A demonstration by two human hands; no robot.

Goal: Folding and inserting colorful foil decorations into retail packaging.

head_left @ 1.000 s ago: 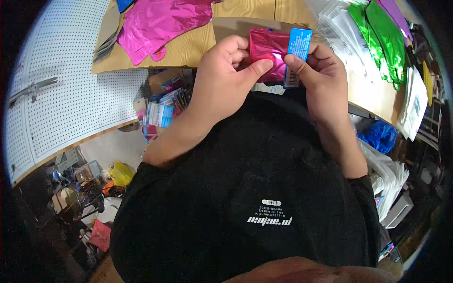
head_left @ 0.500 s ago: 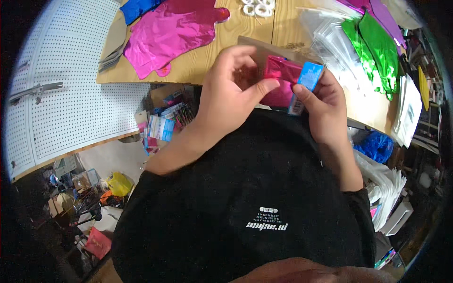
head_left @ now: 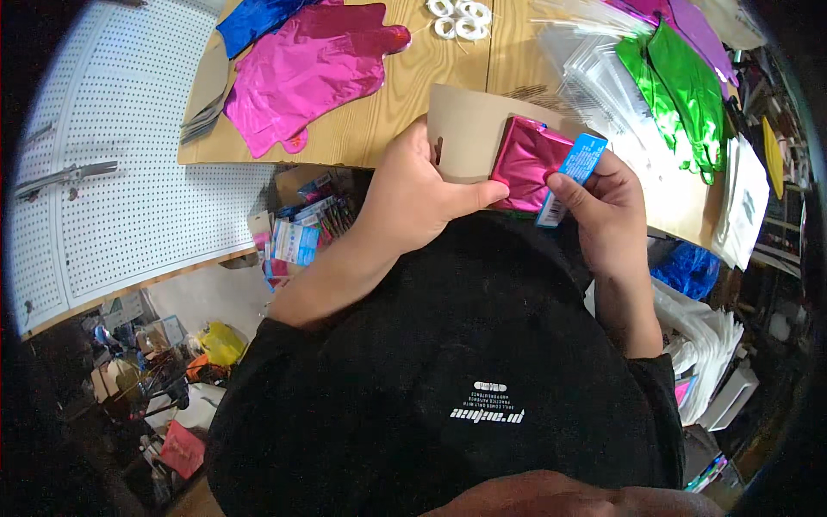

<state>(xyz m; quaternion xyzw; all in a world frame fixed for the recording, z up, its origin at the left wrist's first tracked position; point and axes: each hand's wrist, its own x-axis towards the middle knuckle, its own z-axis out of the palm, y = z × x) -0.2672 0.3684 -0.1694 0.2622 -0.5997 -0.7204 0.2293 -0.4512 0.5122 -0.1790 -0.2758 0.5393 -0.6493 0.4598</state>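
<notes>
A folded pink foil packet [head_left: 532,164] is up between the person's hands, at the near edge of the wooden table [head_left: 422,73]. The left hand [head_left: 422,189] is at the packet's left, its thumb stretched out so that the tip touches the packet's lower left edge; its other fingers are mostly hidden, so I cannot tell whether they are gripping anything. The right hand [head_left: 607,207] is at the packet's right, its thumb pressed on a narrow blue-and-white card [head_left: 575,170] that runs along the packet's right side, the curled fingers behind, holding card and packet together. Just behind the packet stands a tan cardboard piece [head_left: 468,129] with a dark slot near its left edge. Farther left of the packet, a large flat pink foil sheet [head_left: 310,77] lies on the table, with a dark blue foil piece [head_left: 258,26] at its far end. Beyond the packet are small white rings [head_left: 459,19] grouped together. To the packet's right lie clear plastic sleeves [head_left: 603,86], then green foil [head_left: 680,95] and purple foil [head_left: 702,39]. Lower left of the packet, below the tabletop, is a heap of small carded packages [head_left: 295,241].
</notes>
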